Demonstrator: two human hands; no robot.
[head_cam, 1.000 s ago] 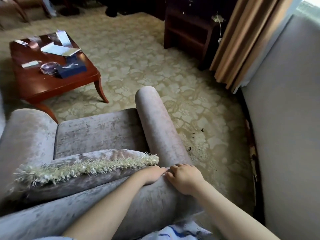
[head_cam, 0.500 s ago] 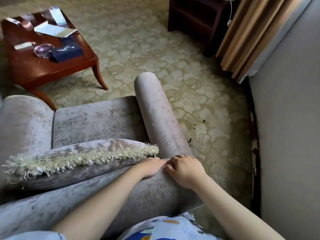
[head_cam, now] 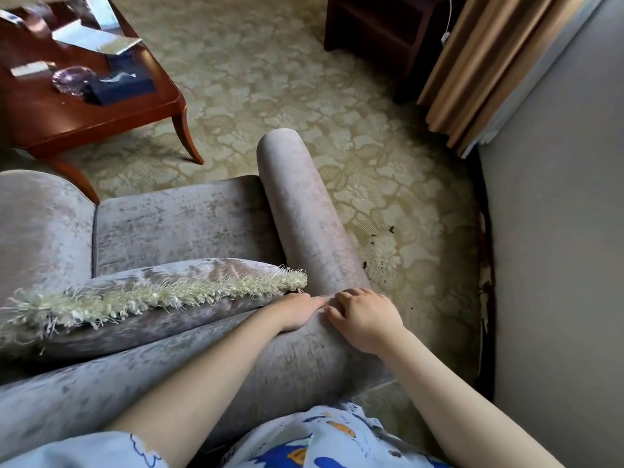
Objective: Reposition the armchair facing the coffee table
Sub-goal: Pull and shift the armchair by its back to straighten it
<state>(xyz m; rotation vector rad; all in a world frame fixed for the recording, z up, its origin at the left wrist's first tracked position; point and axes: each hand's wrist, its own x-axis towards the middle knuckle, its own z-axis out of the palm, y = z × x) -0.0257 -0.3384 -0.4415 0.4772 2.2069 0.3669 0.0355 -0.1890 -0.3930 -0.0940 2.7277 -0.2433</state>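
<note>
That armchair (head_cam: 175, 217) looks like a proper lump: fully upholstered in greyish velvet with fat rolled arms, so I'd guess heavy and stiff in the frame but squashy and a bit slick on the surface. You won't get a real wrap-around grip anywhere. Both hands are together at the back corner where the backrest meets the right armrest (head_cam: 297, 197), nearly touching each other. The right hand (head_cam: 366, 319) is on top with bent fingers dug into the fabric. The left hand (head_cam: 297, 312) lies over the inner edge beside the fringed cushion (head_cam: 152, 295), though its fingers drop out of sight, so I can't say if it's actually gripping. Honestly I'd push low and pivot from that corner rather than lift. The loose cushion could slide off if the chair tips. The chair sits in the foreground, its seat pointing just past the near corner of the coffee table (head_cam: 67, 126), which is up to the left with bits and pieces on it. The floor is patterned carpet (head_cam: 270, 79), so expect drag, not glide. The grey wall (head_cam: 557, 231) is close on the right, with a curtain (head_cam: 489, 62) and a dark cabinet (head_cam: 371, 28) beyond, so there's more swing room to the left.
</note>
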